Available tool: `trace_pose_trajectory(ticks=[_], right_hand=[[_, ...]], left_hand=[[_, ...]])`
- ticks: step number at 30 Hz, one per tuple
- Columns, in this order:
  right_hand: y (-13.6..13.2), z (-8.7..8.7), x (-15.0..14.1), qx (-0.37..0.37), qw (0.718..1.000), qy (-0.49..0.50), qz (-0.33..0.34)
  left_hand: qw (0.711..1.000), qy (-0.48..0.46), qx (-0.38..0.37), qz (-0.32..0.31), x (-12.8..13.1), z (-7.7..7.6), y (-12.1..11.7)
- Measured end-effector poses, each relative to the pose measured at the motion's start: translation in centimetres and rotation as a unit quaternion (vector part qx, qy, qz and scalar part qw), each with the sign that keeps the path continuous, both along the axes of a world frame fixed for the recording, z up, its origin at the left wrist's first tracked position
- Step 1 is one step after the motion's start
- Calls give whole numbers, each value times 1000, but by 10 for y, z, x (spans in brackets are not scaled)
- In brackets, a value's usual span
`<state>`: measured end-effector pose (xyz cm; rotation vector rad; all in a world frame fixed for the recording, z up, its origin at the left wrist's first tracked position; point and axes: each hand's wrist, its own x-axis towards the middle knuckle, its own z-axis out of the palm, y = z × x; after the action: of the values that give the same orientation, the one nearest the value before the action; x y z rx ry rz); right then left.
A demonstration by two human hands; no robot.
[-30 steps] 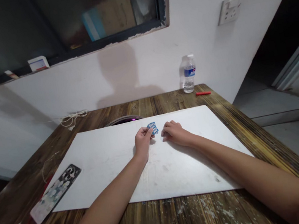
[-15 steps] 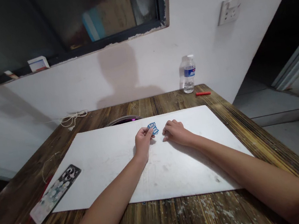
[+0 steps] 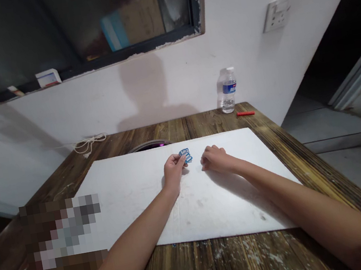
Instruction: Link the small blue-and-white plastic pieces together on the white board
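Observation:
A small fan of blue-and-white cards (image 3: pixel 187 155) is pinched between the thumb and fingers of my left hand (image 3: pixel 173 169), just above the white board (image 3: pixel 125 200). The print on the cards is too small to read. My right hand (image 3: pixel 217 159) is to the right of the cards, apart from them, low over the board. Its fingers are curled in toward the thumb, and whether anything is between them is hidden.
A water bottle (image 3: pixel 228 91) and a red stick-like object (image 3: pixel 245 113) are at the table's back right. A tied white cord (image 3: pixel 89 143) lies at the back left. Behind the board shows a dark round rim (image 3: pixel 150 144). A pixelated patch (image 3: pixel 65 236) covers the left side.
My right hand has moved slightly right, away from the cards, and its fingers look more curled. My left hand keeps its hold. The phone at left is now pixelated over.

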<state>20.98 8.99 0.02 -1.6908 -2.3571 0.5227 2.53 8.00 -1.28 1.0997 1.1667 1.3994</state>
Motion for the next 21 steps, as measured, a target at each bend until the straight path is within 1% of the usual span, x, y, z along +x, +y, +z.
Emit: trace_pose_trajectory(ticks=[3,6,9,11,13,15,18,21], right_hand=[[1,1,0,8,1000,5,-4],[3,1,1,17,999,26,9],[6,1,4,22,994,110,20],[8,1,7,38,979,202,15],[10,2,10,60,956,288,-1],[11,6,12,76,935,347,-19],[9,14,14,95,921,378,-28],[5,21,13,154,917,369,-6]], left_hand=[[1000,0,0,-2,0,1,0],[1000,-4,-4,0,0,1,0],[1000,-6,-7,1,0,2,-1],[1000,-8,-7,1,0,2,-1],[1000,-8,-7,0,0,1,-1],[1000,-7,-6,-3,0,0,0],[1000,-5,-3,-6,0,-1,1],[1000,0,-1,-12,0,0,1]])
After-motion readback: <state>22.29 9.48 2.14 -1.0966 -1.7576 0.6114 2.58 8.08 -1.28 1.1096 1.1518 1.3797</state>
